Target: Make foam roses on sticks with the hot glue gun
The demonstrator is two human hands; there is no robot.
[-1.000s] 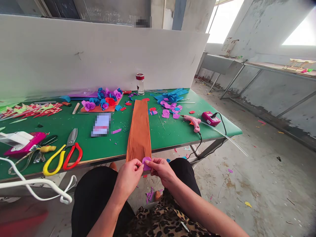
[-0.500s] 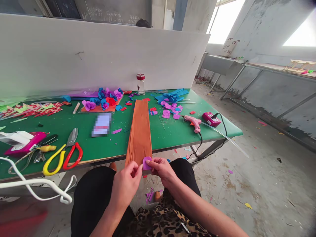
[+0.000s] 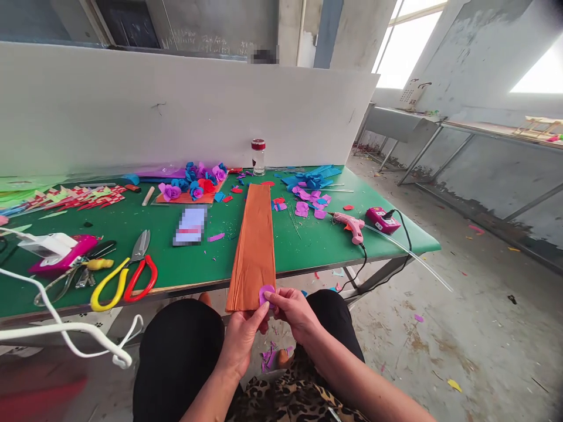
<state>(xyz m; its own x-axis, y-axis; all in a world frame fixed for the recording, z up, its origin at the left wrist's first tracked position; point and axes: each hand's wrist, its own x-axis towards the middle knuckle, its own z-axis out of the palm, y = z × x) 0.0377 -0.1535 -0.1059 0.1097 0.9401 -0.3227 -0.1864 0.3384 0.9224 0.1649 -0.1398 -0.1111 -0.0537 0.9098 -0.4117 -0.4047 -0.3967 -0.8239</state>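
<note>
A small purple crepe-paper petal [image 3: 265, 295] is pinched between both hands just beyond the table's front edge. My left hand [image 3: 246, 331] is closed, its thumb on the petal's lower side. From the right, my right hand [image 3: 291, 309] grips the same petal between thumb and fingers. Directly behind them, a long folded strip of orange-brown crepe paper [image 3: 253, 252] lies over the table and juts past its edge. Loose purple petals [image 3: 302, 208] and blue crepe paper [image 3: 314, 177] lie farther back on the right. Finished paper flowers [image 3: 196, 183] sit at the back left.
Scissors with yellow and red handles [image 3: 132, 269] lie on the green table [image 3: 220, 258] at left, near a magenta power strip [image 3: 65, 255] and white cable [image 3: 79, 340]. A pink glue gun [image 3: 350, 227], another magenta socket [image 3: 382, 220] and a lidded jar [image 3: 258, 157] stand farther off.
My left hand has come in under the petal and now grips it too. The petal has turned slightly in my fingers. The camera view has shifted a little.
</note>
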